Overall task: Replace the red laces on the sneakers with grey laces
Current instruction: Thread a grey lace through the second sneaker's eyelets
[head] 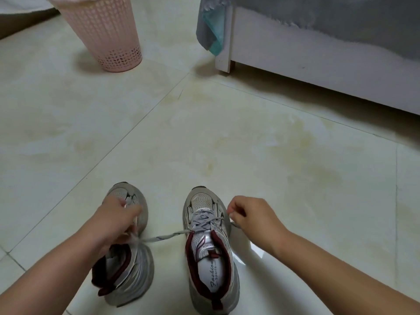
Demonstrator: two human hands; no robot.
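Two grey and silver sneakers with dark red lining stand on the tiled floor. The right sneaker (210, 258) is upright and threaded with a grey lace (167, 236). My left hand (113, 226) grips one end of that lace, stretched taut to the left, and lies over the left sneaker (129, 278), which leans on its side. My right hand (252, 218) pinches the lace's other end just right of the right sneaker. No red lace is in view.
A pink perforated plastic basket (106, 35) stands at the back left. A white bed frame (318, 64) with a grey and teal cloth (210, 26) hanging over its corner fills the back right. Pale floor tiles (204, 137) lie between them and the shoes.
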